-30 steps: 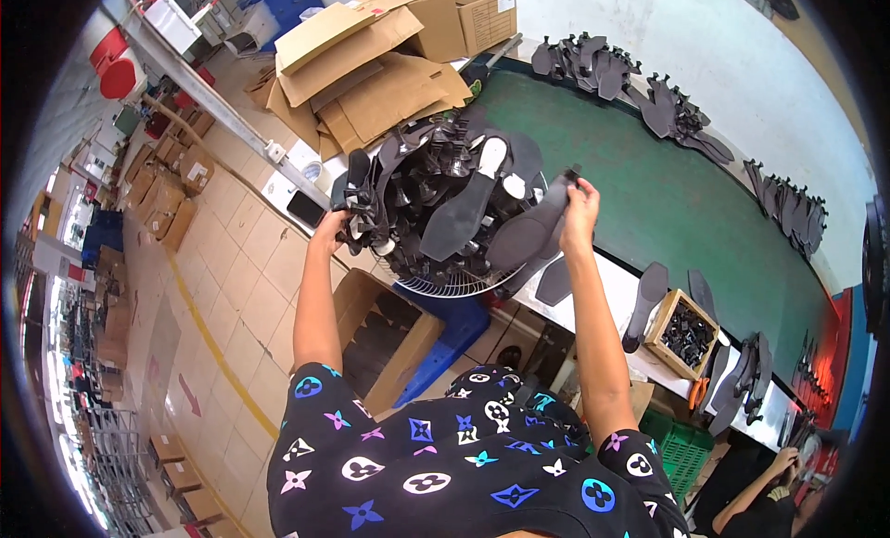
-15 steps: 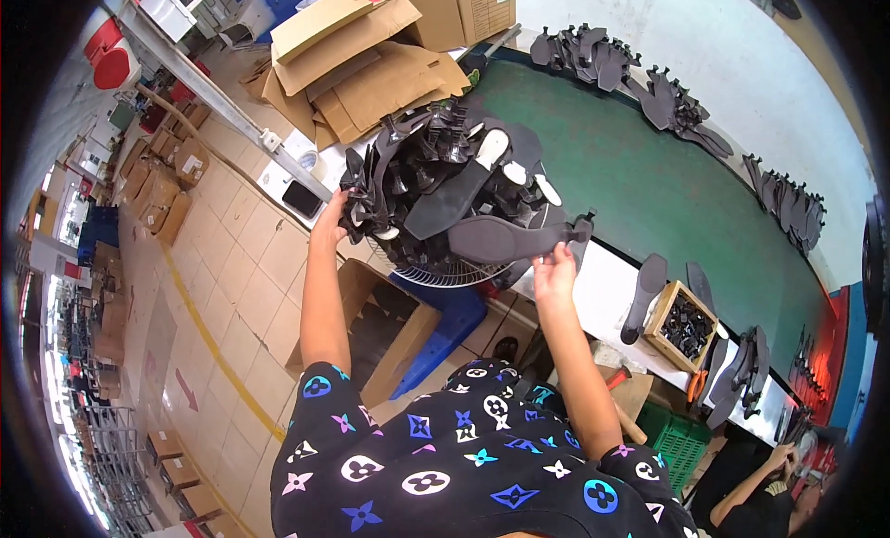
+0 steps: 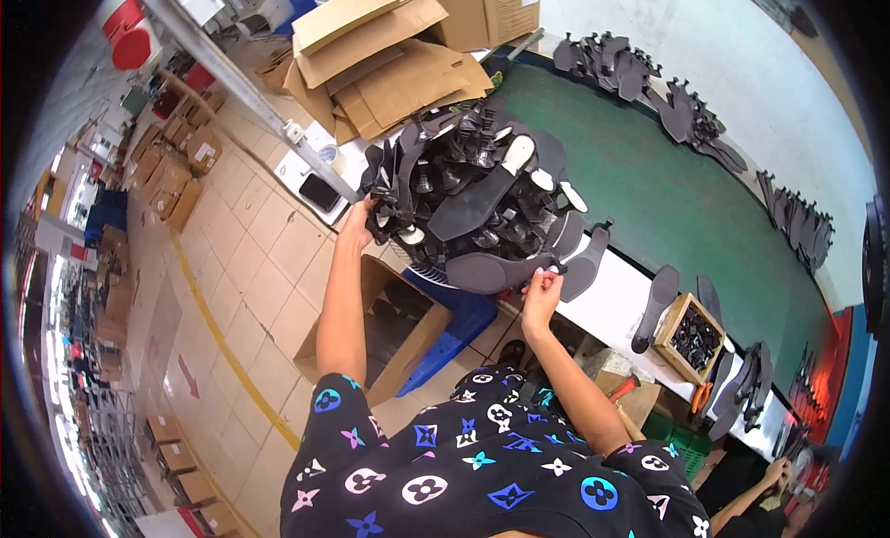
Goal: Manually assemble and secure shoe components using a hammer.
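Note:
A wire basket (image 3: 431, 276) is heaped with black high-heel shoe soles; one black sole (image 3: 468, 209) with a white heel end lies on top. My right hand (image 3: 542, 295) is closed, pinching a dark grey shoe sole (image 3: 487, 273) at its heel end, at the front of the basket. Just behind that hand, another heeled sole (image 3: 584, 267) rests by the bench edge. At the heap's left side is my left hand (image 3: 358, 224); its fingers are mostly hidden behind the soles, so their grip does not show.
Flattened cardboard (image 3: 399, 88) is stacked behind the basket. Rows of soles (image 3: 607, 65) line the far side of the green bench top (image 3: 640, 176). To the right stands a wooden box (image 3: 691, 339) of small dark parts. An open carton (image 3: 371, 325) and a blue stool (image 3: 454, 329) are below; a co-worker's arm (image 3: 756, 492) shows lower right.
The sole in my right hand has moved lower against the basket's front, and my right hand now pinches it nearer the heel. My left hand stays at the heap's left side.

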A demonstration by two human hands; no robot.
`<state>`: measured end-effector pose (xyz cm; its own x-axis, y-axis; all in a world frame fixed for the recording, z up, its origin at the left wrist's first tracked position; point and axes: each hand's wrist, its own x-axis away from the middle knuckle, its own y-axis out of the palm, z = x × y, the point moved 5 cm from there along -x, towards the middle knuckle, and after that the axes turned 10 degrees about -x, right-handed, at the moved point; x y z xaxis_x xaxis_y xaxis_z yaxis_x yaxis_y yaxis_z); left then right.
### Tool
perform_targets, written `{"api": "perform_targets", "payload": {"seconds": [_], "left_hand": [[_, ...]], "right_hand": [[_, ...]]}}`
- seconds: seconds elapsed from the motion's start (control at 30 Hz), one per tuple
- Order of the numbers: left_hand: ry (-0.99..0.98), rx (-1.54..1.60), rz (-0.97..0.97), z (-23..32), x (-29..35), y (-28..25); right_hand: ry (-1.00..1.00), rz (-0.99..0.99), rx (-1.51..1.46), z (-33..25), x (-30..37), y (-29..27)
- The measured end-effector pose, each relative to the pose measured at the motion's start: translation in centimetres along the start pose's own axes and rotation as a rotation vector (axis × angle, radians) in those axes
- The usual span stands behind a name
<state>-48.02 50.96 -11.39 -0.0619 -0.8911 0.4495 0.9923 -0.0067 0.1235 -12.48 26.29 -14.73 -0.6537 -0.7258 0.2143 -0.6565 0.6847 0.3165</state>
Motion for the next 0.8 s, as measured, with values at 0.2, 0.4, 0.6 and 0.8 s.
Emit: {"api": "perform_targets", "payload": {"seconds": [0.2,0.4,0.6,0.8], "left_hand": [[0.092,0.220,0.091,-2.4,-1.7,-4.2],[0.068,0.433,0.194,-4.6,-2.3,-6.5],[0.165,0.057,0.087,-0.4,-0.3,-3.1],[0.176,-0.206,0.027,2.5,2.7,1.9]], "right_hand": [[0.113,-0.122,-0.205,0.1,-1.7,-1.0],[0.224,-0.140,-0.262,0.0,-1.6,-0.3],[0.159,-0.156,-0.292,-0.8,0.0,1.1],[0.071,-0.196,-0.008,-0.6,-0.3,2.6]]}}
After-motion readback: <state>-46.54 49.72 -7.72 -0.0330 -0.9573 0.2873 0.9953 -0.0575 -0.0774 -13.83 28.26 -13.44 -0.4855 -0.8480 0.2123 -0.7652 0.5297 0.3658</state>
